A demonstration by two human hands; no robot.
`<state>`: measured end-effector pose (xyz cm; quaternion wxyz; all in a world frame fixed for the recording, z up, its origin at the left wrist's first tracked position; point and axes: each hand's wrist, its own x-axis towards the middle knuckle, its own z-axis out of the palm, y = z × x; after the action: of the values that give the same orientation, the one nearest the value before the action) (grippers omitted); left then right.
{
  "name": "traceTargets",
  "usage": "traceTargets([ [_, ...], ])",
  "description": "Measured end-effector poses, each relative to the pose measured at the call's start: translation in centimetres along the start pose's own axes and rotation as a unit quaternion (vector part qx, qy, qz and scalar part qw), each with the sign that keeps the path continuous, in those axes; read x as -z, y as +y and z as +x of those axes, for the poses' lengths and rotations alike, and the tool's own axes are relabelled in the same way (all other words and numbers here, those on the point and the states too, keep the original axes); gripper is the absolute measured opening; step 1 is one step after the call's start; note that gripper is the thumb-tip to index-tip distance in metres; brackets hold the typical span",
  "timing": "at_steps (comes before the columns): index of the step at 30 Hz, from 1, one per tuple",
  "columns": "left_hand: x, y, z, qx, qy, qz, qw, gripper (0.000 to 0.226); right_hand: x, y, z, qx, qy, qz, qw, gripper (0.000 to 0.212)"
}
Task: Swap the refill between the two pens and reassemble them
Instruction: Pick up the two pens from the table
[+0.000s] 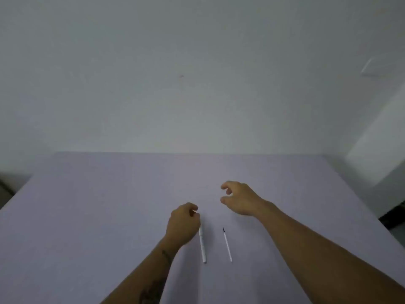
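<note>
A white pen [202,245] lies on the pale purple table [87,205], its far end at the fingertips of my left hand [183,224], whose fingers are curled around that end. To its right lies a thin white refill [227,244] with a dark tip pointing away from me. My right hand [237,197] hovers beyond the refill with fingers apart and curved, holding nothing. Only one pen body shows; whether my left hand hides a small part I cannot tell.
The table runs to a white wall [197,84] at the back. Its left edge [15,194] and right edge [359,194] drop to a dark floor. My forearms reach in from the bottom of the view.
</note>
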<state>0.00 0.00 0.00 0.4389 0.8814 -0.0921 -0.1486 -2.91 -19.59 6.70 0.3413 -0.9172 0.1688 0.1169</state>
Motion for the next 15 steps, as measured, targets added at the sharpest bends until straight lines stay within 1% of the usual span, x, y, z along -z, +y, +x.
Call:
traceTargets([
  [2,-1.4,-1.1,0.4,0.02,-0.005,0.02,1.0,0.028,-1.0,0.7,0.3,-0.018,-0.016,-0.019,1.0,0.053],
  [4,-3.1,-2.2,0.0,0.044,-0.033,0.045,0.997,0.029,-2.4,1.9,0.3,-0.037,-0.049,-0.032,0.998,0.054],
  [6,-4.6,-3.1,-0.1,0.068,-0.039,0.071,0.994,0.03,-3.6,3.0,0.6,-0.047,-0.069,-0.04,0.996,0.054],
  [8,-5.6,-3.5,0.0,0.09,-0.034,0.097,0.991,0.03,-4.3,3.9,0.8,-0.044,-0.083,-0.035,0.995,0.054],
  [12,-7.4,-4.1,-0.2,0.116,-0.055,0.173,0.977,0.038,-5.6,5.4,1.2,-0.035,-0.106,-0.028,0.993,0.05],
  [15,-7.9,-4.5,0.0,0.124,-0.048,0.194,0.972,0.029,-6.1,6.2,1.5,-0.031,-0.115,-0.015,0.993,0.047],
])
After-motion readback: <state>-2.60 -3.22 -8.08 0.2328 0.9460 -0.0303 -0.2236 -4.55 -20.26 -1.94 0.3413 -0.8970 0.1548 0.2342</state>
